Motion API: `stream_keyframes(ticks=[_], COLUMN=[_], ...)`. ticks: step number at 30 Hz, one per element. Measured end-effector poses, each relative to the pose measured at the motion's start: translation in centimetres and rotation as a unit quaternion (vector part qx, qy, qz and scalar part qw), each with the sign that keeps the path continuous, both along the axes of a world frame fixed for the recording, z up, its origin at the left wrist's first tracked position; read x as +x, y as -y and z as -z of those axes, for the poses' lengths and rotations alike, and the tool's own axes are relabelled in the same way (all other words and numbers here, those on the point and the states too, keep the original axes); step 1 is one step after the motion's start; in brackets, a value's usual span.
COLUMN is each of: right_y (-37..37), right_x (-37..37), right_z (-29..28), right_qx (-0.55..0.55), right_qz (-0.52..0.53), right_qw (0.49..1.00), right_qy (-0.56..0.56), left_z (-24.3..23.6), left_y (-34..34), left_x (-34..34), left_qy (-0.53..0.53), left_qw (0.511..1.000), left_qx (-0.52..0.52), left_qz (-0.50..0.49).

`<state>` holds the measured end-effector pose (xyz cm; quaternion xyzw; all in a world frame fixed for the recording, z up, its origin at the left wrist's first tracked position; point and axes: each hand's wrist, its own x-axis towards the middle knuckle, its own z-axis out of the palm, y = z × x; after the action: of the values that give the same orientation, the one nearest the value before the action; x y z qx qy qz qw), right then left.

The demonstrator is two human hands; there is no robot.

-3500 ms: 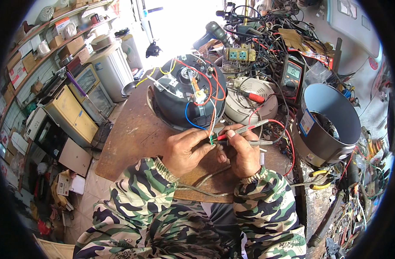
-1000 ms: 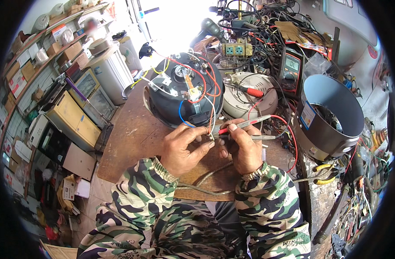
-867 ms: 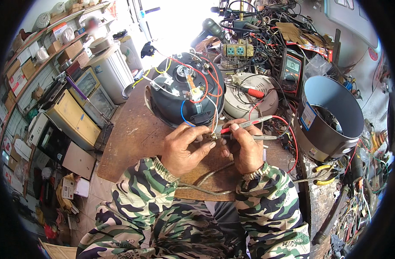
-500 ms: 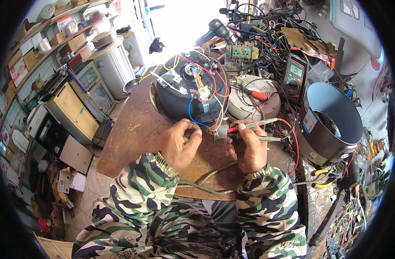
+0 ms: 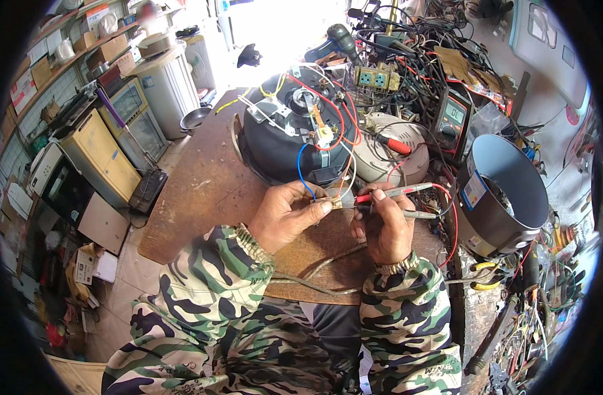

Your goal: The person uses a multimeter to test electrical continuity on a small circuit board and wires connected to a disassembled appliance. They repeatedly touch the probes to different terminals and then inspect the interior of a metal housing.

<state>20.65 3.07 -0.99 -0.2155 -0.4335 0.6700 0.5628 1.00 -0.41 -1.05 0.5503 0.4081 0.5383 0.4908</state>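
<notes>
My left hand (image 5: 288, 214) pinches a small part (image 5: 326, 201) at the ends of the blue, white and orange wires from an upturned black round appliance (image 5: 285, 138). My right hand (image 5: 387, 224) is closed on two multimeter probes (image 5: 403, 189), one red and one dark, their tips pointing at that small part; whether they touch it I cannot tell. The digital multimeter (image 5: 450, 125) leans upright at the right rear. A beige round base (image 5: 393, 168) with a red-handled tool (image 5: 397, 145) lies beside the appliance. A cord (image 5: 295, 280) crosses the wooden table (image 5: 183, 217) below my hands.
A grey cylindrical housing (image 5: 502, 210) stands at the right, near yellow-handled pliers (image 5: 482, 280). Tangled cables, a socket strip (image 5: 374, 78) and a dark power tool (image 5: 334, 46) crowd the back. Shelves of boxes, a yellow cabinet (image 5: 97, 158) and other appliances line the left.
My left hand has shifted up and right, its thumb now on the small part at the wire ends. The probes in my right hand have risen slightly. The view has shifted a little.
</notes>
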Motion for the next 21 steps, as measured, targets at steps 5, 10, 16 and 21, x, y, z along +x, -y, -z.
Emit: stream_keyframes(ticks=[5, 10, 16, 21], right_y=[0.4, 0.8, 0.4, 0.4], right_x=[0.0, -0.9, -0.5, -0.7], right_z=[-0.1, -0.2, 0.3, 0.1], right_qx=[0.04, 0.061, 0.062, 0.072], right_qz=[0.013, 0.044, 0.001, 0.001], right_qw=[0.998, 0.992, 0.993, 0.991], right_qy=[0.049, 0.103, 0.095, 0.111], left_z=[-0.1, -0.3, -0.3, -0.1], left_y=[0.1, 0.4, 0.4, 0.3], left_x=[0.0, 0.0, -0.1, -0.2], left_qy=[-0.058, -0.078, -0.102, -0.122], left_qw=[0.997, 0.995, 0.993, 0.99], left_qx=[0.034, 0.043, 0.034, 0.047], left_qz=[-0.028, -0.046, -0.052, -0.051])
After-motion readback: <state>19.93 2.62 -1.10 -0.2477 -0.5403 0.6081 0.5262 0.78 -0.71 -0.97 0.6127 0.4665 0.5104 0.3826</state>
